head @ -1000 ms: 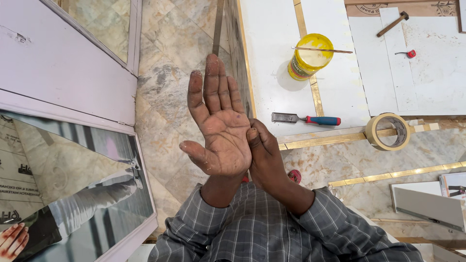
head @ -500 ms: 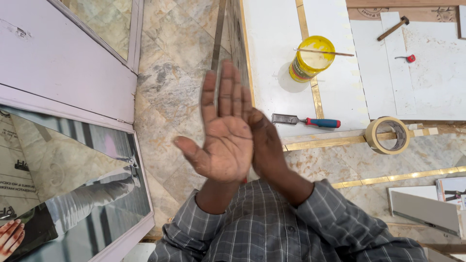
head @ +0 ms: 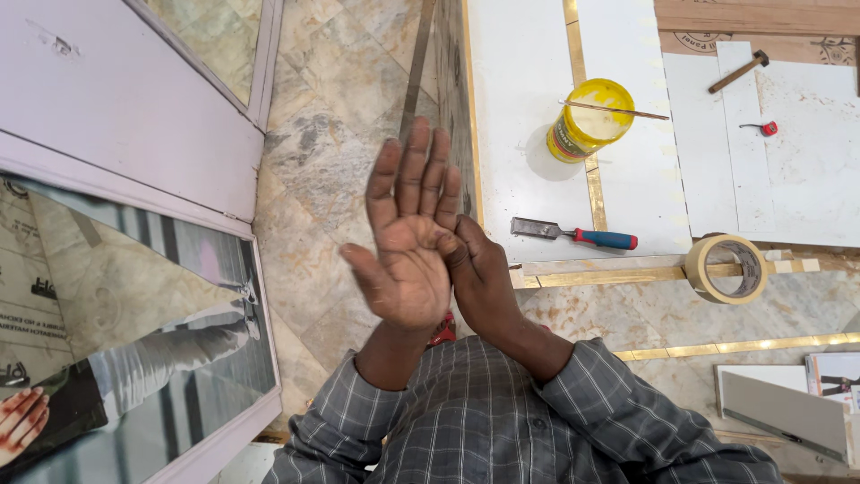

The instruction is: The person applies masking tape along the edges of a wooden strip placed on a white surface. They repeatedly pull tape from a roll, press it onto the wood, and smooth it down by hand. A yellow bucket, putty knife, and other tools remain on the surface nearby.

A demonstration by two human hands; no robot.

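My left hand (head: 410, 235) is held up in the middle of the view, palm towards me, fingers straight and close together, thumb spread to the left. Nothing is in it. My right hand (head: 484, 280) shows its back and presses against the little-finger edge of the left palm; its fingertips are hidden behind the left hand, and I see nothing held in it. Both forearms wear grey checked sleeves (head: 502, 421). The nearest tool is a chisel with a red and blue handle (head: 578, 236), lying on a white board (head: 515, 116) to the right of my hands.
On the white board stands a yellow tub (head: 587, 121) with a thin stick across it. A tape roll (head: 726, 267) lies at the board's near edge; a hammer (head: 739, 70) and a small red tape measure (head: 767, 128) lie further right. A white door panel (head: 116, 116) and mirror (head: 134, 332) are left.
My left hand has tilted and shifted slightly right, while the right hand has slid along its edge. The two hands have stayed pressed together, and nothing was picked up.
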